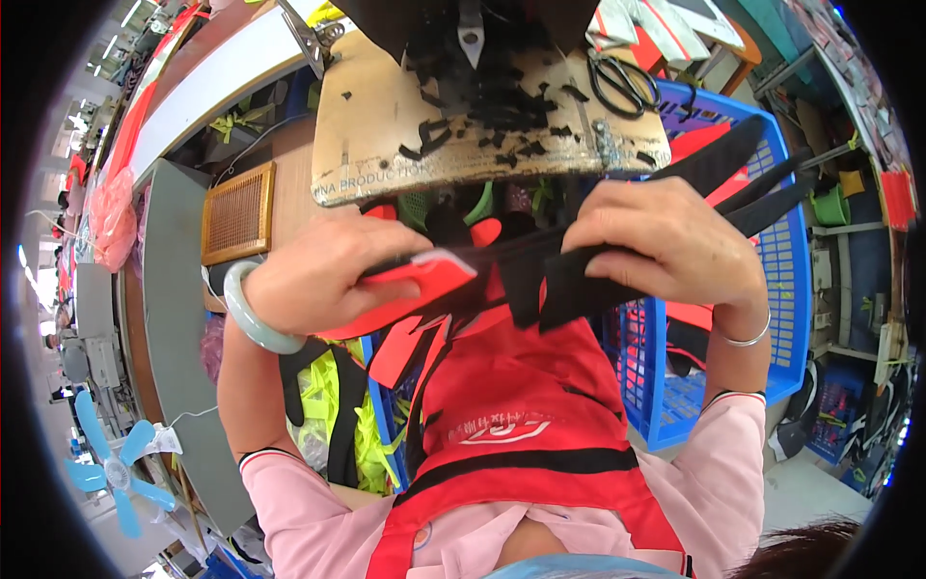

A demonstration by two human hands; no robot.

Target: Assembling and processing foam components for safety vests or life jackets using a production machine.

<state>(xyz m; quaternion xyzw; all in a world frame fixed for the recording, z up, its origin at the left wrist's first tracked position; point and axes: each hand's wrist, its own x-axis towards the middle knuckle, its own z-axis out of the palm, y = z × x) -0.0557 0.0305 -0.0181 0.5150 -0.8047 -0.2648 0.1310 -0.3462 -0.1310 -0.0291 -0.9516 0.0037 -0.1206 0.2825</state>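
Above my lap, my left hand (333,265) is closed around an orange-red fabric piece (410,289) with black edging. My right hand (666,241) pinches black fabric strips (569,289), whose ends hang below its fingers. Longer black strips (733,159) trail off past the right wrist. Between the hands the cloth is blurred, so I cannot tell whether the pieces are joined. Just beyond them is a machine's tan work plate (371,121), strewn with black scraps (521,150). A metal machine tip (471,37) points down over it.
Black-handled scissors (627,92) lie at the plate's right corner. To my right stands a blue plastic crate (791,289) with orange and black fabric. Yellow-green fabric (376,439) fills a container at my left. A grey cabinet side (183,338) and a blue fan (118,473) are further left.
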